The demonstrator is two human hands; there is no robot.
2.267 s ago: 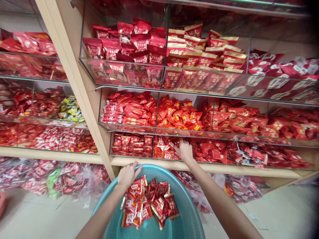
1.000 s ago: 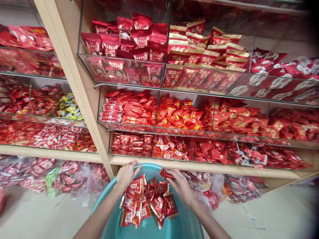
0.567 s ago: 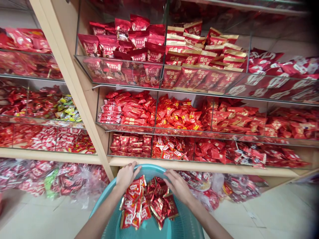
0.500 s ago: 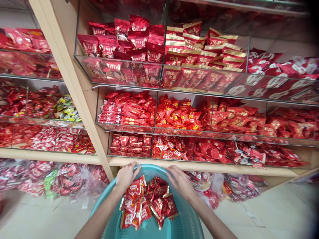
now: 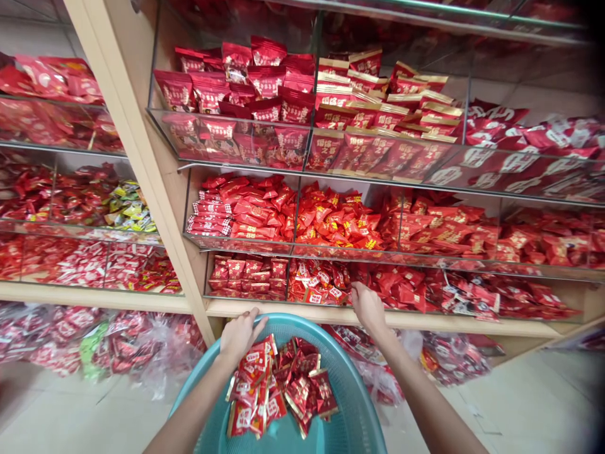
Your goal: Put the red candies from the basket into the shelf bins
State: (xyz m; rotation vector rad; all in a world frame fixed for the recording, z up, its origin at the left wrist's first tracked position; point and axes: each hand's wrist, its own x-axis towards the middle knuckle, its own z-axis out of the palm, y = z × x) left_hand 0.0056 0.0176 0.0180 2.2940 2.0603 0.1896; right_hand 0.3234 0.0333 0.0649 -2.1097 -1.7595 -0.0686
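Note:
A teal basket (image 5: 347,372) sits below the shelves, with red and gold candy packets (image 5: 302,381) on its bottom. Its far left rim is gripped by my left hand (image 5: 240,334), thumb spread along the edge. My right hand (image 5: 368,307) is off the basket, at the front edge of the lowest shelf bin, beside the red and white packets (image 5: 324,280). Its fingers are curled; whether they hold anything is too small to tell.
Shelves with clear-fronted bins of red packets (image 5: 335,214) rise ahead. A wooden upright (image 5: 135,145) divides them from more bins at left. Plastic bags of packets (image 5: 127,347) lie under the wooden ledge (image 5: 425,321), above a tiled floor (image 5: 529,391).
My right hand has left the basket's right rim and moved up and right to the lowest bin, its fingers curling. My left hand and the basket have stayed nearly in place.

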